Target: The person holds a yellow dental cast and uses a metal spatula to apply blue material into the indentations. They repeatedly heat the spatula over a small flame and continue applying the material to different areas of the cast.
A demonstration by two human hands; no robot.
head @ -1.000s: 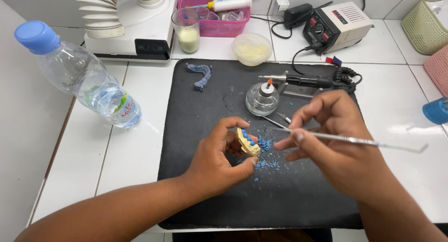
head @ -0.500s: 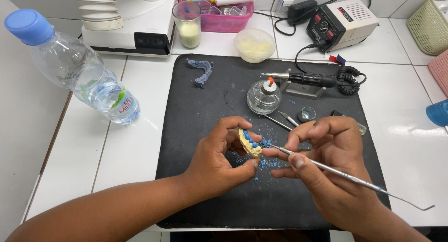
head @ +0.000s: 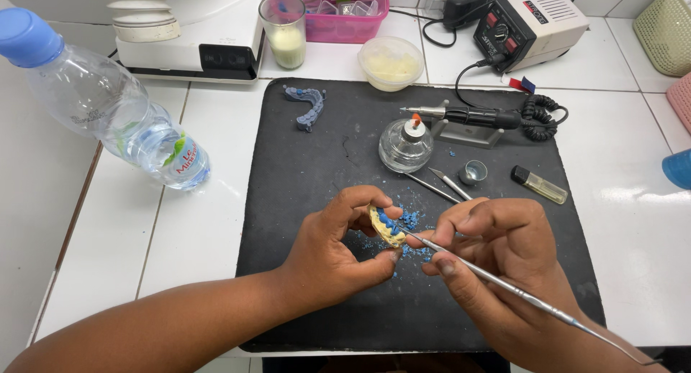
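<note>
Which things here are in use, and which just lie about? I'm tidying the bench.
In use: left hand, dental model, right hand, metal carving tool, blue wax crumbs.
Lying about: water bottle, glass burner, lighter, blue wax arch.

Surface: you work at a white tiled countertop [head: 187,222] with thin dark grout lines.
Covering: a black mat [head: 324,164] lies across your central tiles.
Left edge: a pale grey strip borders your tiles.
Light: bright and even; your glossy tiles show soft reflections at right.
</note>
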